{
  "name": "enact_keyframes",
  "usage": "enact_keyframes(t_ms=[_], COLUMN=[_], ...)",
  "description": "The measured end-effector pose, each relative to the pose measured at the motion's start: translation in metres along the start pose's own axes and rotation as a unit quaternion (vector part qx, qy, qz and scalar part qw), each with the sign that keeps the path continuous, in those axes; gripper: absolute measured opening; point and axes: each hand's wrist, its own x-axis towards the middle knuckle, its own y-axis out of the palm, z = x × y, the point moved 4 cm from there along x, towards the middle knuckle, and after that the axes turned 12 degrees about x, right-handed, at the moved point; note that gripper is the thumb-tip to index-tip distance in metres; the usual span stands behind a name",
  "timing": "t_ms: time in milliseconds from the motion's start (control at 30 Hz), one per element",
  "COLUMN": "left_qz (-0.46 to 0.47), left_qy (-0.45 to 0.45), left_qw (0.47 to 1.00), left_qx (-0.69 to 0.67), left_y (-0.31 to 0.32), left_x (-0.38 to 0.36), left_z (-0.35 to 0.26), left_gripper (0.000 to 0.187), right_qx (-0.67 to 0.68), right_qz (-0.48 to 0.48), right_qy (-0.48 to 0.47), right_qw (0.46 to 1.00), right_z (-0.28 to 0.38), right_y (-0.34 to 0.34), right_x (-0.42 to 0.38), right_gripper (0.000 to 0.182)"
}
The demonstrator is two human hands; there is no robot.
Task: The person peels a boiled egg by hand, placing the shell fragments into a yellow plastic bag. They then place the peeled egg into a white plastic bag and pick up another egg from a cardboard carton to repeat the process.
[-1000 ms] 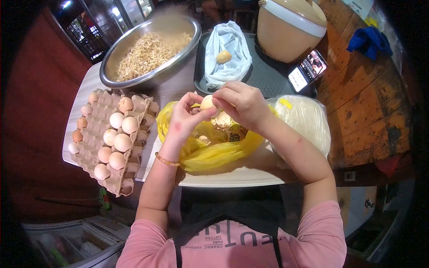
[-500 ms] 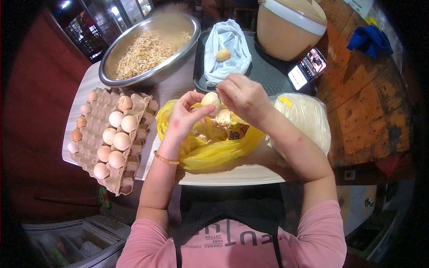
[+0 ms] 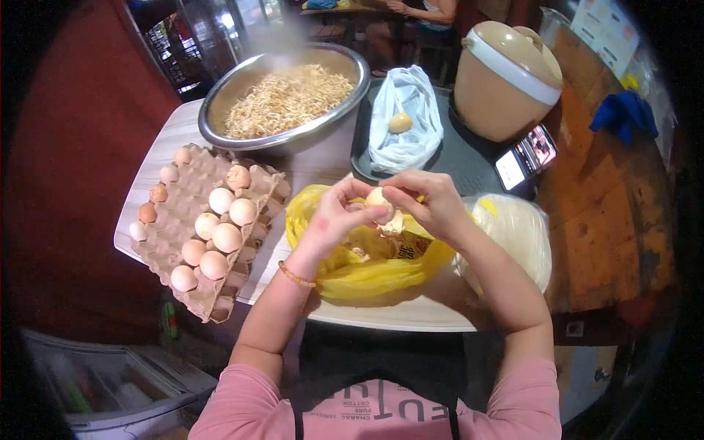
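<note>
Over the open yellow plastic bag (image 3: 352,280), my left hand (image 3: 342,214) holds a pale egg (image 3: 380,205) between thumb and fingers. My right hand (image 3: 429,205) is closed at the egg's right side, its fingertips touching it; whether it pinches a bit of shell is too small to tell. Pieces of shell (image 3: 394,224) show just below the egg, and more bits lie inside the bag. To the left, a cardboard egg tray (image 3: 192,183) holds several brown and white eggs, some with cracked shells. One peeled-looking egg (image 3: 400,123) rests on a white plastic bag (image 3: 427,147).
A metal bowl (image 3: 209,128) of pale shredded food stands at the back left. The dark tray (image 3: 469,172) carries the white bag, a beige lidded bucket (image 3: 499,95) and a propped phone (image 3: 526,158). A wrapped white bundle (image 3: 517,242) sits right. Another person (image 3: 433,15) is behind.
The view has shifted, so the table things appear lower and further right. My right hand has come down from above the egg to its side. The egg stays in my left hand.
</note>
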Motion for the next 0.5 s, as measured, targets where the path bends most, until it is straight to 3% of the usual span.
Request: enact_keyframes(t_ms=[67,133,200,500], left_qz=[0.003,0.01,0.011,0.009], left_qy=[-0.002,-0.005,-0.016,-0.035], left_qw=[1.0,1.0,1.0,0.999], left_qx=[-0.006,-0.011,0.001,0.007], left_y=[0.001,0.0,-0.001,-0.003], left_x=[0.001,0.002,0.003,0.003], left_z=[0.0,0.003,0.007,0.01], left_gripper=[0.03,0.034,0.037,0.036], right_qx=[0.013,-0.017,-0.127,-0.166], right_qz=[0.012,0.028,0.039,0.006], right_qy=[0.058,0.047,-0.048,-0.112], right_qw=[0.998,0.998,0.99,0.98], right_z=[-0.004,-0.005,-0.007,-0.01], right_y=[0.0,0.001,0.006,0.01], right_x=[-0.001,-0.002,-0.004,-0.007], right_gripper=[0.018,0.016,0.011,0.008])
